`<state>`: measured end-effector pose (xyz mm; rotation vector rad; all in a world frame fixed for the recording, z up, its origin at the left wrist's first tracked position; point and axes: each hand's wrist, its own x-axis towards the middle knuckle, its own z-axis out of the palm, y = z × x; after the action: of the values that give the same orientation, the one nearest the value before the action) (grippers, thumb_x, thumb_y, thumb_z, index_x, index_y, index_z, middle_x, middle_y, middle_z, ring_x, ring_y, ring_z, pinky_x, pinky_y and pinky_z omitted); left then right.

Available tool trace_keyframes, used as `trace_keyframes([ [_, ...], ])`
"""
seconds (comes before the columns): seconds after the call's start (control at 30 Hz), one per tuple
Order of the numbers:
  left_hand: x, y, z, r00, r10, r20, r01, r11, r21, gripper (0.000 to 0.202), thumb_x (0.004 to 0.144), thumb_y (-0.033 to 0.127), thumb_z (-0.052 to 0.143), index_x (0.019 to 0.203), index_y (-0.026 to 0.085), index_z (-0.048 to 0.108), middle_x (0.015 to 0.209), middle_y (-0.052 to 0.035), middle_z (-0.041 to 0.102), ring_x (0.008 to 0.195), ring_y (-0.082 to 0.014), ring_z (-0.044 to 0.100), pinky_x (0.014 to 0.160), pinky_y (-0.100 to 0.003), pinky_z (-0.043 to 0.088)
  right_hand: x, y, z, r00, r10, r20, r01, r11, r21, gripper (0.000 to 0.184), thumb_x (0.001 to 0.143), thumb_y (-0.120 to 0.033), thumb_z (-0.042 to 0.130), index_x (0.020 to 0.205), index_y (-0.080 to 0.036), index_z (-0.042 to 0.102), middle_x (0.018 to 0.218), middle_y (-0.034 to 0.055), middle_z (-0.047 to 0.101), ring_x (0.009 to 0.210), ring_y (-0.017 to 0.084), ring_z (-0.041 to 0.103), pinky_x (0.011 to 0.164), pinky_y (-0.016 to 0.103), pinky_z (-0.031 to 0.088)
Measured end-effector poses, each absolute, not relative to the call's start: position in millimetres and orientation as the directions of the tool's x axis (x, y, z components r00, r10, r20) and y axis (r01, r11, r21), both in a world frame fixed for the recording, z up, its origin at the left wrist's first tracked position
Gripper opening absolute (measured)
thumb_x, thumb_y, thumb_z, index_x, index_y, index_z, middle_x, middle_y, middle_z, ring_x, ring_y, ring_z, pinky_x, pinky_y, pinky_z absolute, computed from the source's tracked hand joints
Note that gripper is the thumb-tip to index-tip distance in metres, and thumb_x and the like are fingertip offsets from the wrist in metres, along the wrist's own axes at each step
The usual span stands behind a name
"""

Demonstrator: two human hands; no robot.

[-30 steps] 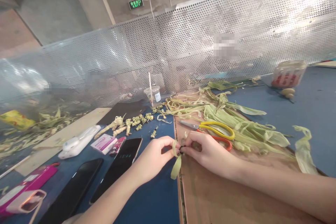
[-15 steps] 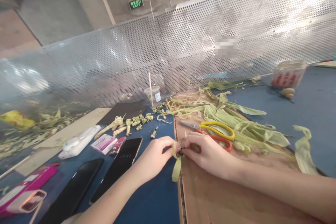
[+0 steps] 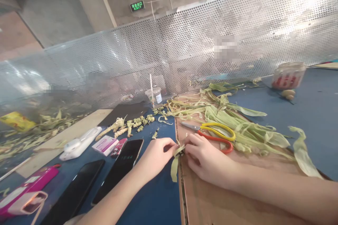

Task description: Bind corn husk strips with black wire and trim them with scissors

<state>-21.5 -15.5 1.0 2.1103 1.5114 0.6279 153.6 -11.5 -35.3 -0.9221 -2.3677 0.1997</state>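
Note:
My left hand (image 3: pixel 158 154) pinches a narrow strip of pale green corn husk (image 3: pixel 174 169), whose loose end hangs down over the blue table. Close against it, my right hand (image 3: pixel 202 156) grips the other part of the same husk strip with thumb and fingertips. A small dark bit shows between the two hands; what it is I cannot make out. Beyond my right hand lie scissors (image 3: pixel 216 132) with one yellow and one red handle, blades pointing left. A heap of long corn husks (image 3: pixel 235 123) spreads behind them on the brown board (image 3: pixel 211 200).
Several knotted husk pieces (image 3: pixel 137 121) lie at the back middle near a plastic cup with a straw (image 3: pixel 153 96). Two phones (image 3: pixel 120 170), a pink-white box (image 3: pixel 105 145) and a magenta device (image 3: pixel 29 186) sit at left. A jar (image 3: pixel 288 75) stands at far right.
The husk loop by my left fingertips has been drawn flatter, and its end hangs slightly further left. My right fingers have curled lower. The scissors have stayed put.

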Motion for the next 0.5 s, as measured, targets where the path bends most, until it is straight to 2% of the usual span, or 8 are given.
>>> trace_keyframes([
  [0.2,-22,-14,2,0.252,0.963,0.093,0.764,-0.257,0.592,0.029,0.081,0.037,0.042,0.069,0.018,0.059,0.06,0.0017,0.058,0.053,-0.0135,0.047,0.053,-0.024,0.035,154,-14,-35,-0.619,0.635,0.462,0.603,0.761,-0.239,0.009,0.07,-0.008,0.045,0.069,-0.016,0.05,0.088,0.0064,0.051,0.086,0.02,0.047,0.079,0.038,0.039],
  [0.3,-24,-11,-1,0.236,0.966,0.108,0.771,-0.254,0.584,0.028,0.082,0.038,0.041,0.07,0.018,0.057,0.059,0.0024,0.056,0.051,-0.0125,0.044,0.049,-0.023,0.032,155,-14,-35,-0.619,0.633,0.464,0.607,0.761,-0.228,0.011,0.067,-0.007,0.045,0.07,-0.015,0.052,0.088,0.0065,0.052,0.086,0.019,0.048,0.079,0.037,0.038],
  [0.5,-28,-8,-8,0.242,0.957,0.158,0.786,-0.289,0.546,0.022,0.084,0.034,0.039,0.071,0.019,0.05,0.06,0.0035,0.053,0.052,-0.012,0.046,0.05,-0.022,0.031,155,-14,-38,-0.614,0.613,0.497,0.586,0.776,-0.234,0.015,0.065,-0.007,0.045,0.073,-0.016,0.054,0.093,0.0052,0.052,0.087,0.018,0.047,0.081,0.036,0.036],
])
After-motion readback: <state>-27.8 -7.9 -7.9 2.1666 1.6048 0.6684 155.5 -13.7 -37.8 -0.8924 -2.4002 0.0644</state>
